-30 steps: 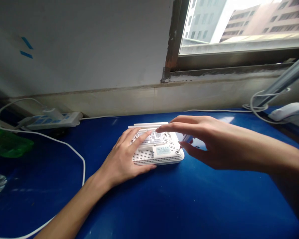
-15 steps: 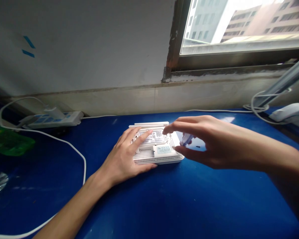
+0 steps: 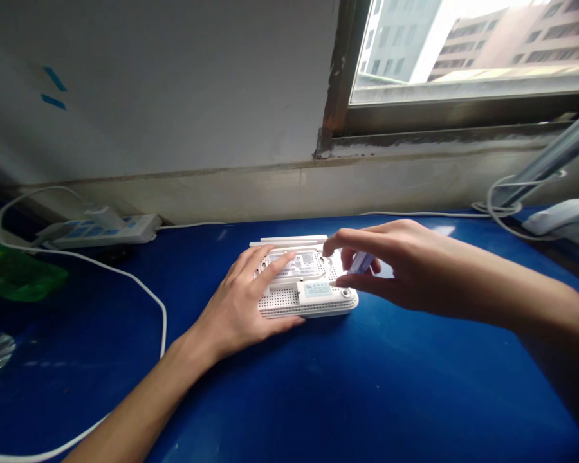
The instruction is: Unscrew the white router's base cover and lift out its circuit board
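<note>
A white router [image 3: 280, 298] lies label side up on the blue table, its perforated face showing printed stickers and its white antennas [image 3: 289, 242] folded along the back edge. My left hand [image 3: 244, 297] grips its left end, fingers across the top and thumb along the front side. Over the right end hovers my right hand [image 3: 386, 260], index finger and thumb spread apart near the router's surface. A translucent pale-purple object [image 3: 361, 262], perhaps a tool handle, is tucked in its curled other fingers; most of it is hidden. A round recess [image 3: 346, 293] shows at the router's front right corner.
At the back left sits a white power strip [image 3: 147, 228] with a plug in it. A white cable [image 3: 147, 292] loops down the left side, near a green bottle [image 3: 24, 273]. Behind stand the wall and window; a metal pole [image 3: 550, 154] with coiled cable rises at right.
My right hand has shifted slightly up and back, its thumb leaving the router's front right corner and uncovering the round recess. My left hand and the router have stayed put.
</note>
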Demonstrator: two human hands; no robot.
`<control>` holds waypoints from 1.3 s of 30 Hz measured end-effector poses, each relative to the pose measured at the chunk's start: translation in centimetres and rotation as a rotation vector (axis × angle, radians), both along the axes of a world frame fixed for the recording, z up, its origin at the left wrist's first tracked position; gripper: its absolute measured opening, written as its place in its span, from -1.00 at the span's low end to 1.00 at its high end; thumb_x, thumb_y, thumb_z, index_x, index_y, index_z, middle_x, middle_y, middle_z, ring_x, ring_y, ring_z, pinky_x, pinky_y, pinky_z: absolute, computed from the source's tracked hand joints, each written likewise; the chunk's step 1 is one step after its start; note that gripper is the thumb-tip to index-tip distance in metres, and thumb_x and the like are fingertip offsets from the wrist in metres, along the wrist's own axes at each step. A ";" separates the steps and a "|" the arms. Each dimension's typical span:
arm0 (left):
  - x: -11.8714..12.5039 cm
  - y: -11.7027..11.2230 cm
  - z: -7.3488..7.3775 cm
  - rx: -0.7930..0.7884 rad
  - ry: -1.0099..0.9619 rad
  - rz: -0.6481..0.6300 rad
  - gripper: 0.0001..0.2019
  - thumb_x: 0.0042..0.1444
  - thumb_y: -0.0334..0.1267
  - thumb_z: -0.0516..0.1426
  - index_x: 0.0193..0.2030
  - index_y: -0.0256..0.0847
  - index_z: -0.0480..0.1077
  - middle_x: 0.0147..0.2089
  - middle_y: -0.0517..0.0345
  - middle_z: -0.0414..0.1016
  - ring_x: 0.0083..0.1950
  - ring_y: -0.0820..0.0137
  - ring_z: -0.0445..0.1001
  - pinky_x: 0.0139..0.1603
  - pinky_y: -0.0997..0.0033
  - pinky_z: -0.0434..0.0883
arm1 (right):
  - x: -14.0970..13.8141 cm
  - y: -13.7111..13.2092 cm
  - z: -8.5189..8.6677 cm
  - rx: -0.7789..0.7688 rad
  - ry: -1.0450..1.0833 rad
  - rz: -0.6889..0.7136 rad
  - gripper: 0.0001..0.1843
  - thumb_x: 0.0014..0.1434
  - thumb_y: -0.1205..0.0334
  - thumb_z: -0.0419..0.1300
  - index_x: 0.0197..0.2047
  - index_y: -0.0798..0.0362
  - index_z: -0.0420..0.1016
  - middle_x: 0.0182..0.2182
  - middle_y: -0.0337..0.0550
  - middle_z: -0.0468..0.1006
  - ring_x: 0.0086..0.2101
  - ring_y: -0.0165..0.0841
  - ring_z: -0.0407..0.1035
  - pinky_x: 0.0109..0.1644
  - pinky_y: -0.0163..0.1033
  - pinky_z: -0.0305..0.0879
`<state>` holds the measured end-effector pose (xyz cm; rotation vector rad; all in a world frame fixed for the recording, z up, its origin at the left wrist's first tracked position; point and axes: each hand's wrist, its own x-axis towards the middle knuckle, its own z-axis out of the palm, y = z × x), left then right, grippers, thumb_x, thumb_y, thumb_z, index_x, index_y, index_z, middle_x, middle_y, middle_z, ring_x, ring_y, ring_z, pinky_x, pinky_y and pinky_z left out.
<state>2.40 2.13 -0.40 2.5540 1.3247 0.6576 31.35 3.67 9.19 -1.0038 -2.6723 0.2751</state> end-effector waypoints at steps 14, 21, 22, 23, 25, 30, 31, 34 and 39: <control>0.1 -0.1 0.0 0.001 0.011 0.000 -0.08 0.10 0.14 0.42 0.54 -0.01 0.21 0.56 -0.15 0.18 0.56 -0.11 0.11 0.53 -0.23 0.23 | 1.1 -1.3 -2.6 -0.195 0.433 -0.141 -0.59 0.26 0.11 0.40 0.11 -0.06 0.43 -0.11 -0.10 0.70 -0.14 -0.18 0.62 -0.08 -0.11 0.56; 0.1 0.0 0.1 0.009 0.007 -0.002 -0.09 0.10 0.13 0.42 0.53 -0.02 0.23 0.55 -0.13 0.22 0.56 -0.09 0.13 0.54 -0.19 0.22 | 1.2 -2.0 -4.6 -0.276 0.535 -0.121 -0.74 0.30 0.14 0.38 0.00 0.03 0.53 -0.14 0.00 0.73 -0.18 -0.18 0.65 -0.04 -0.07 0.61; 0.1 0.0 0.2 0.006 0.011 -0.001 -0.09 0.11 0.13 0.41 0.53 -0.03 0.22 0.55 -0.13 0.21 0.56 -0.08 0.13 0.54 -0.18 0.23 | 1.2 -2.0 -4.6 -0.271 0.531 -0.120 -0.75 0.30 0.15 0.38 -0.01 0.04 0.54 -0.13 0.01 0.74 -0.17 -0.17 0.65 -0.04 -0.07 0.61; 0.2 -0.1 0.2 0.004 0.014 -0.001 -0.09 0.11 0.13 0.41 0.54 -0.02 0.22 0.55 -0.13 0.21 0.56 -0.08 0.13 0.54 -0.18 0.23 | 1.3 -2.0 -4.7 -0.265 0.532 -0.121 -0.76 0.31 0.16 0.38 -0.01 0.04 0.54 -0.13 0.02 0.74 -0.17 -0.17 0.65 -0.04 -0.07 0.62; 0.1 -0.1 0.3 -0.003 0.019 -0.003 -0.09 0.12 0.14 0.40 0.54 -0.02 0.21 0.55 -0.12 0.20 0.56 -0.08 0.12 0.54 -0.19 0.23 | 1.4 -2.0 -4.7 -0.254 0.552 -0.122 -0.76 0.30 0.16 0.38 -0.01 0.04 0.55 -0.15 0.01 0.74 -0.17 -0.17 0.65 -0.05 -0.07 0.62; 0.0 0.0 0.5 -0.022 0.027 -0.005 -0.06 0.13 0.23 0.37 0.55 0.00 0.17 0.56 -0.10 0.19 0.56 -0.09 0.12 0.54 -0.20 0.23 | 1.8 -2.0 -4.8 -0.216 0.689 -0.118 -0.76 0.22 0.24 0.47 -0.06 -0.01 0.60 -0.14 -0.10 0.73 -0.19 -0.21 0.66 -0.04 -0.13 0.64; 0.0 0.0 0.5 -0.021 0.030 -0.006 -0.06 0.12 0.25 0.37 0.55 0.01 0.16 0.56 -0.09 0.19 0.56 -0.09 0.12 0.53 -0.20 0.24 | 1.9 -2.0 -4.8 -0.215 0.725 -0.117 -0.73 0.19 0.27 0.48 -0.05 -0.03 0.60 -0.11 -0.12 0.72 -0.18 -0.22 0.66 -0.03 -0.15 0.64; -0.1 0.2 0.6 -0.016 0.041 -0.008 -0.04 0.10 0.30 0.35 0.55 0.03 0.16 0.55 -0.08 0.22 0.55 -0.12 0.15 0.52 -0.23 0.25 | 2.3 -2.1 -4.7 -0.209 0.809 -0.127 -0.60 0.14 0.35 0.51 0.02 -0.12 0.60 -0.09 -0.21 0.71 -0.17 -0.26 0.67 -0.01 -0.19 0.64; 0.2 0.1 0.7 0.004 0.057 0.005 -0.06 0.11 0.34 0.33 0.54 0.03 0.20 0.55 -0.10 0.21 0.54 -0.15 0.15 0.51 -0.26 0.24 | 2.4 -2.0 -4.7 -0.193 0.862 -0.171 -0.58 0.13 0.35 0.52 0.02 -0.13 0.59 -0.14 -0.26 0.71 -0.20 -0.28 0.68 -0.04 -0.21 0.65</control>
